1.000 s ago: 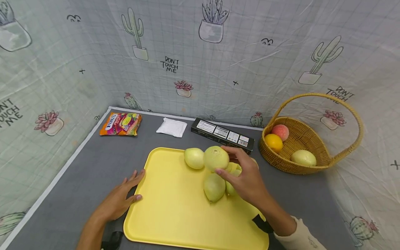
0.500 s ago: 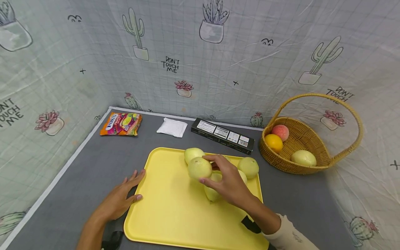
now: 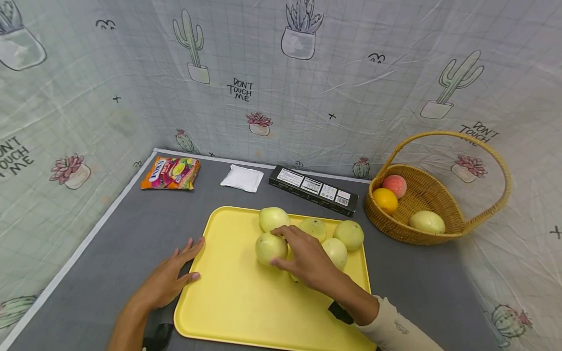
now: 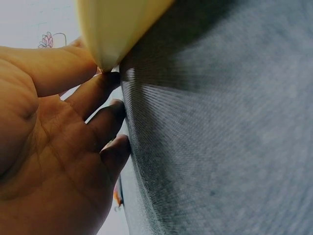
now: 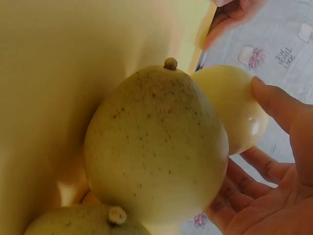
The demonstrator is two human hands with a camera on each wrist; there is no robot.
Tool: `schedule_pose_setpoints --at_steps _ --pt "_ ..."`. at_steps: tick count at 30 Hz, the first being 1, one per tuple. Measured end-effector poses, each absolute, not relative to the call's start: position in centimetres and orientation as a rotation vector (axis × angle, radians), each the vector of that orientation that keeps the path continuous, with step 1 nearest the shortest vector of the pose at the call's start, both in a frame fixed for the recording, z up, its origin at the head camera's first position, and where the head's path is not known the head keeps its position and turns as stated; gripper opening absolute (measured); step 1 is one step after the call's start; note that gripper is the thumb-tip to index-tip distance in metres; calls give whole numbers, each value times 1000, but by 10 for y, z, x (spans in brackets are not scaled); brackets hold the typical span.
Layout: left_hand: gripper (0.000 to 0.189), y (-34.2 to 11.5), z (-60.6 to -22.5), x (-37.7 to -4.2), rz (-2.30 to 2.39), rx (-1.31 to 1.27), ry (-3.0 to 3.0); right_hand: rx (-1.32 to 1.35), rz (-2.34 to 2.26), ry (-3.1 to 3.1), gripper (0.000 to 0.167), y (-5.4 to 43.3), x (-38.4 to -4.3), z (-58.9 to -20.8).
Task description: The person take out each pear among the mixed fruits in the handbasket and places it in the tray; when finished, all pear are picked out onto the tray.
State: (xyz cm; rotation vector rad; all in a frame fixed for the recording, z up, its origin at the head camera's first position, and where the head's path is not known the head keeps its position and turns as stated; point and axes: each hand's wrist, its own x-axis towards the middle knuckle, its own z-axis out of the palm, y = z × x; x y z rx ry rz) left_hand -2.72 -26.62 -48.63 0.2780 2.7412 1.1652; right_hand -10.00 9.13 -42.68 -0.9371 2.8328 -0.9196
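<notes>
My right hand (image 3: 312, 261) holds a smooth, pale yellow-green fruit (image 3: 269, 248) between thumb and fingers, low over the yellow tray (image 3: 237, 302). In the right wrist view the thumb tip presses this fruit (image 5: 237, 105), partly hidden behind a speckled, stemmed fruit (image 5: 156, 142). Several similar fruits lie in the tray's far right part, among them one (image 3: 273, 218) behind the held one and another (image 3: 335, 252) beside the hand. Its fingers extended, my left hand (image 3: 164, 278) rests against the tray's left edge. The left wrist view shows the thumb at the tray's rim (image 4: 117, 29).
A wicker basket (image 3: 408, 234) stands at the right, with a peach (image 3: 394, 185), an orange fruit (image 3: 385, 201) and a pale oval fruit (image 3: 427, 222) inside. Behind the tray lie a candy bag (image 3: 170, 173), a white packet (image 3: 242, 178) and a long black box (image 3: 312, 190).
My right hand has carried the fruit leftward and down toward the tray, uncovering the fruits on the right. The left hand has stayed at the tray's edge.
</notes>
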Motion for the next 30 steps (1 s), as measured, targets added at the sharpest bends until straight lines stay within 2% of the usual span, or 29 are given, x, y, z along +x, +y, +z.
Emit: schedule_pose_setpoints --at_steps 12,30 --pt "86 -267 -486 -28 1157 278 2746 -933 -780 2823 58 83 -101 -437" --pt "86 -267 -486 -28 1163 272 2739 -908 -764 2837 63 96 -102 -436"
